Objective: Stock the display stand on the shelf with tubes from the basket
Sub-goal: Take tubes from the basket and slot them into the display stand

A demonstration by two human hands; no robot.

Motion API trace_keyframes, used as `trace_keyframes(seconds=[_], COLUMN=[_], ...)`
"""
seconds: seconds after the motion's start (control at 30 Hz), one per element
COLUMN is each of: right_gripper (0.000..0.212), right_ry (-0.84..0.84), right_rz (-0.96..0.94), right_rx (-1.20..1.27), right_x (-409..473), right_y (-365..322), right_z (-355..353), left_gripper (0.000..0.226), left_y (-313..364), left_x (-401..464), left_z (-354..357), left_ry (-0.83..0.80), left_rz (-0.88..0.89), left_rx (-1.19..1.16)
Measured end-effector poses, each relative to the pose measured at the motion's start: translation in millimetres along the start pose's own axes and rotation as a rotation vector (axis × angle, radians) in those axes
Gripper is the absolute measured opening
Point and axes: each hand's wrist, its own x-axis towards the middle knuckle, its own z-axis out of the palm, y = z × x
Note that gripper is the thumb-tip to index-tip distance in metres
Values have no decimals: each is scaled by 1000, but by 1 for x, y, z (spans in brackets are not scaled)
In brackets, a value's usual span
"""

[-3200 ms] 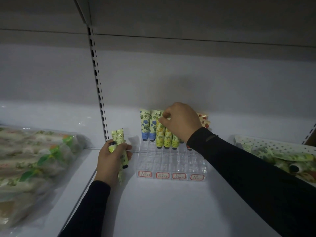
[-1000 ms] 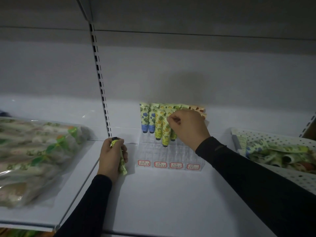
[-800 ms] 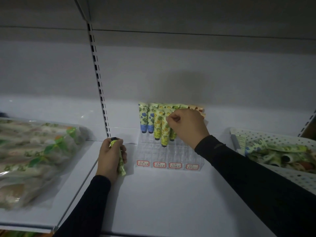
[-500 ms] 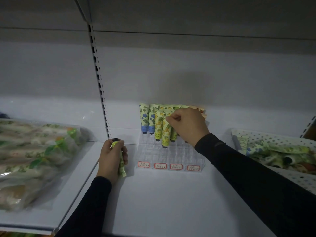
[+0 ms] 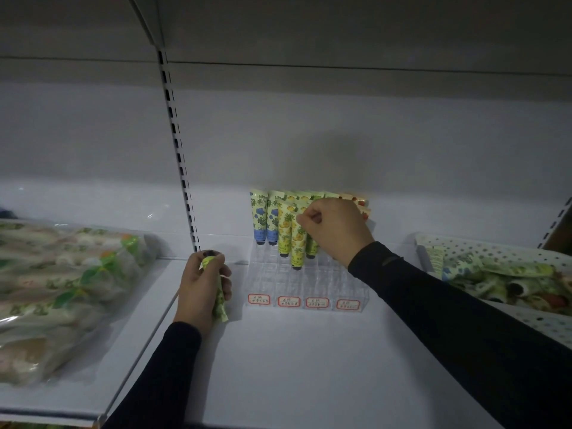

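A clear stepped display stand (image 5: pixel 305 289) with red-edged labels along its front sits on the white shelf (image 5: pixel 309 366). Several tubes stand cap-down in its back rows: two blue-flowered ones (image 5: pixel 266 221) at the left, yellow-green ones in the middle. My right hand (image 5: pixel 334 230) pinches the top of a yellow-green tube (image 5: pixel 298 243) standing in the stand. My left hand (image 5: pixel 202 289) rests on the shelf left of the stand and grips a green tube (image 5: pixel 218 295), black cap up. The white perforated basket (image 5: pixel 501 252) at the right holds several more tubes.
A clear plastic bag of packaged goods (image 5: pixel 62 289) lies on the neighbouring shelf at the left. A slotted upright (image 5: pixel 179 156) divides the two shelf bays. The shelf's front edge runs along the bottom. Another shelf hangs overhead.
Since 3.2 s ago my left hand lowered its tube to the shelf. My right hand has stayed at the yellow-green tubes, hardly moving over the last second.
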Motion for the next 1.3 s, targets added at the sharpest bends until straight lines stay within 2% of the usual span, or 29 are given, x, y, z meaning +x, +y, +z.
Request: trace_keyframes(seconds=[0.23,0.4,0.5,0.57,0.8,0.9,1.0,1.1,1.3], right_gripper=[33,29,31,30,21,20,24,24,30], right_ry=[164,-185,-345,-402,-499,-417,-369,-408,-535], right_rz=[-78,-108,-102,-94,-23,110,270,334,385], right_rx=[106,274,346,408,590,673,750,783,818], right_x=[-12,-26,-33,-37,-44,-44,-44,-49,-58], right_y=[-10,-23,-26,-27,-19,-11,1,5,3], right_z=[-21,-19,-15,-17,-32,-39,-43,-43,-42], left_gripper=[15,29,26,22,12,24,26,20,13], left_y=[15,40,57,65,80,83,85,87,86], left_x=[-13,-33,-44,-51,-65,-63,-57,-56,-59], left_z=[0,19,29,35,42,34,25,25,36], left_ry=[-72,-295,-502,-587,-706,-679,-557,-453,-389], left_rz=[139,45,16,-16,-142,-213,-213,-147,-65], left_rx=[96,116,209,246,225,111,-34,-109,-127])
